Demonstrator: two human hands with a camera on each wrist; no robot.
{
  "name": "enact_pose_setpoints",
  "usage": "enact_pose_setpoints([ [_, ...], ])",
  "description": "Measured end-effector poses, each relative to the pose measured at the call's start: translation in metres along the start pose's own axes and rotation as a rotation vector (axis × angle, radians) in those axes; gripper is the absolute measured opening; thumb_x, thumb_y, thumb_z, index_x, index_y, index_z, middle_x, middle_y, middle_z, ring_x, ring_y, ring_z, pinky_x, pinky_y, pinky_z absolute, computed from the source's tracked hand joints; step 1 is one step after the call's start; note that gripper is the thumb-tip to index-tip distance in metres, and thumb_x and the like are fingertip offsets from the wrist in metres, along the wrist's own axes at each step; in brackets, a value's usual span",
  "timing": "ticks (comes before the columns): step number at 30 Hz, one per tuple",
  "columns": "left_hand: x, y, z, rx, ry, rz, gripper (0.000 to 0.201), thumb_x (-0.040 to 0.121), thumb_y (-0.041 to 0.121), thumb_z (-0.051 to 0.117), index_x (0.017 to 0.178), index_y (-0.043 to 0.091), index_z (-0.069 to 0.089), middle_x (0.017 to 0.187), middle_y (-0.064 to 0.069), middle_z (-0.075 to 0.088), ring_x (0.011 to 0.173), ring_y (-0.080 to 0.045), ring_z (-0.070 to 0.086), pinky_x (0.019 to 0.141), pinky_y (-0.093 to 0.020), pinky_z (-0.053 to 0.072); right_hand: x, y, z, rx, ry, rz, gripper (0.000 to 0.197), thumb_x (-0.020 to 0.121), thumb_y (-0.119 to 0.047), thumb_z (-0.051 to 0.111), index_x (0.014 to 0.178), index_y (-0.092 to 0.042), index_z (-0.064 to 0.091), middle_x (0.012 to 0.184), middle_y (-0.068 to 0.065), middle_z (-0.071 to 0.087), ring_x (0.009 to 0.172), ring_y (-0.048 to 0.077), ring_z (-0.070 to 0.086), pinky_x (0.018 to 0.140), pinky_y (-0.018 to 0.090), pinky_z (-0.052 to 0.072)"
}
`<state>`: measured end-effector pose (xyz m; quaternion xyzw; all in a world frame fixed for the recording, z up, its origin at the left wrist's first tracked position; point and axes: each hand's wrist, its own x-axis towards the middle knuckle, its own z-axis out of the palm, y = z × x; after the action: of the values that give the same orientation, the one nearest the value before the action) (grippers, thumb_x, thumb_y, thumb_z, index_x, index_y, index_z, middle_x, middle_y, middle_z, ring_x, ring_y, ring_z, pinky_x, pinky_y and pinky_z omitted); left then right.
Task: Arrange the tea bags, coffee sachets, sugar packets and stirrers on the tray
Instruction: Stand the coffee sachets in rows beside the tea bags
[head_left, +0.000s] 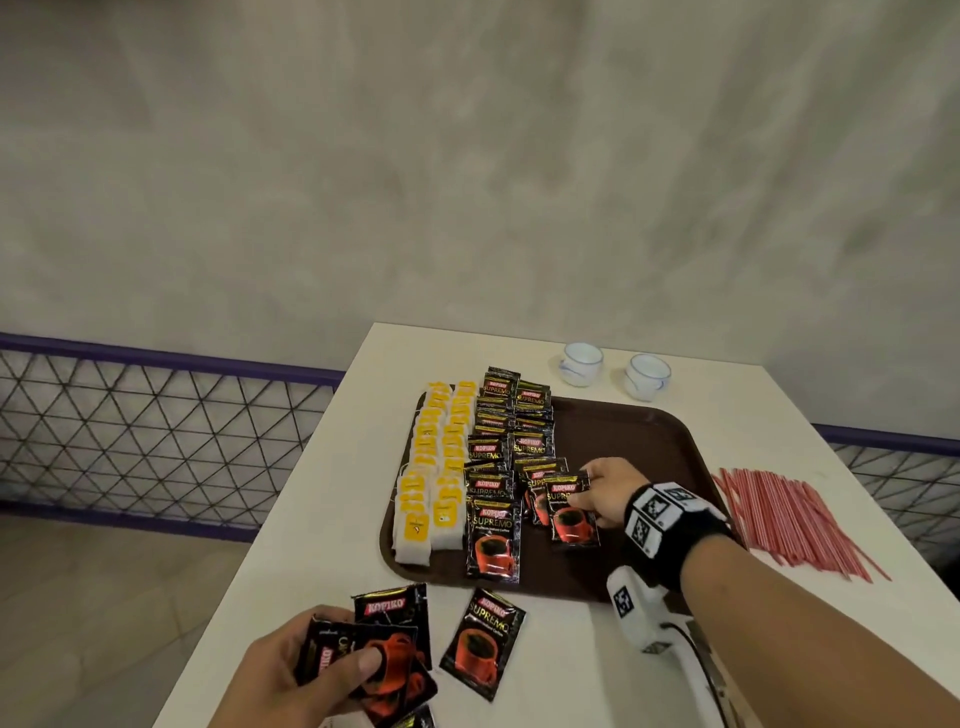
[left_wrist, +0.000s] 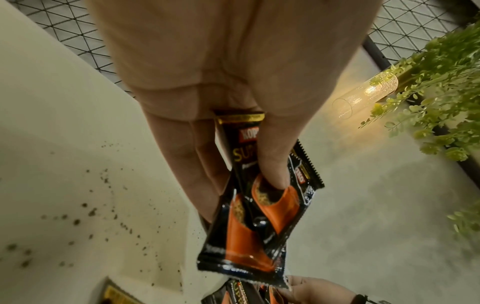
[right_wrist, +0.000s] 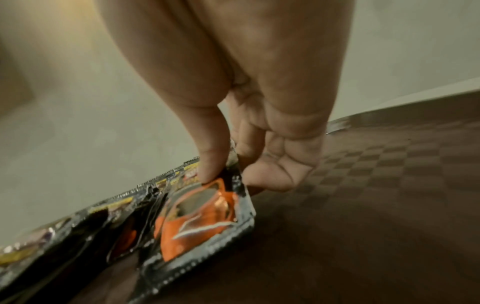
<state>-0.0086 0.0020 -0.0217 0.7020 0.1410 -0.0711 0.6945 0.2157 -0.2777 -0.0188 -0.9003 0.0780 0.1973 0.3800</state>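
The right hand (head_left: 602, 486), lower right of the frame, has thumb and fingers pinched on the top edge of one coffee sachet (head_left: 570, 512), laying it onto the brown tray (head_left: 649, 436) next to the sachet rows (head_left: 506, 447). The left hand (head_left: 283, 670), bottom left, is clamped round a small stack of sachets (head_left: 363, 660), thumb on top, held just above the tabletop (head_left: 311, 519). One loose sachet (head_left: 483, 642) lies beside it, off the tray.

These look light, floppy and slick foil, so I'd guess they slide over each other easily; pinching the crimped edge seems the safest hold.

Tea bags (head_left: 434, 467) fill the tray's left side. Stirrers (head_left: 795, 519) are still off at the right, well apart from the tray. No sugar packets that I can spot.
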Motion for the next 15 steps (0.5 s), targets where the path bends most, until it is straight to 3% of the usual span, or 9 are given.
enact_pose_setpoints([
  [3,0.0031,-0.0008,0.0024,-0.005,-0.008,-0.019,0.091,0.012,0.042,0.093,0.087,-0.002,0.066,0.079,-0.017,0.073,0.080,-0.034,0.072,0.070,-0.045,0.060,0.0033,0.0033,0.0041,-0.038,0.004,0.030,0.014,0.085,-0.010,0.070,0.086,-0.019,0.059,0.076,0.000,0.061,0.068,0.013,0.058,0.058,0.025,0.051],
  [6,0.0070,-0.0046,0.0045,-0.010,0.002,-0.029,0.100,0.005,0.054,0.089,0.086,0.000,0.066,0.078,-0.017,0.073,0.076,-0.031,0.072,0.065,-0.039,0.060,0.0052,0.0040,0.0055,0.015,0.016,0.024,0.017,0.085,-0.008,0.069,0.081,-0.020,0.058,0.073,-0.001,0.060,0.062,0.010,0.056,0.054,0.023,0.046],
  [8,0.0096,-0.0048,0.0059,-0.012,0.008,-0.039,0.094,0.009,0.047,0.092,0.086,0.000,0.066,0.078,-0.017,0.074,0.079,-0.034,0.072,0.061,-0.035,0.060,0.0061,0.0024,0.0067,0.048,0.027,0.027,0.020,0.084,-0.007,0.069,0.078,-0.020,0.057,0.073,-0.001,0.060,0.062,0.010,0.055,0.053,0.023,0.045],
  [12,0.0112,-0.0032,0.0082,-0.008,0.016,-0.027,0.099,0.008,0.056,0.088,0.088,0.001,0.067,0.080,-0.016,0.074,0.075,-0.028,0.073,0.061,-0.034,0.060,0.0090,0.0032,0.0111,0.139,-0.016,0.085,0.018,0.084,-0.005,0.070,0.084,-0.018,0.057,0.083,0.005,0.063,0.070,0.016,0.060,0.052,0.026,0.048],
  [15,0.0106,0.0012,0.0076,-0.022,0.041,0.005,0.078,0.028,0.041,0.089,0.089,-0.002,0.066,0.077,-0.017,0.073,0.076,-0.033,0.072,0.057,-0.031,0.060,0.0098,0.0048,0.0099,0.179,-0.034,0.072,0.020,0.082,-0.004,0.071,0.086,-0.017,0.057,0.088,0.007,0.064,0.076,0.019,0.062,0.056,0.028,0.051],
])
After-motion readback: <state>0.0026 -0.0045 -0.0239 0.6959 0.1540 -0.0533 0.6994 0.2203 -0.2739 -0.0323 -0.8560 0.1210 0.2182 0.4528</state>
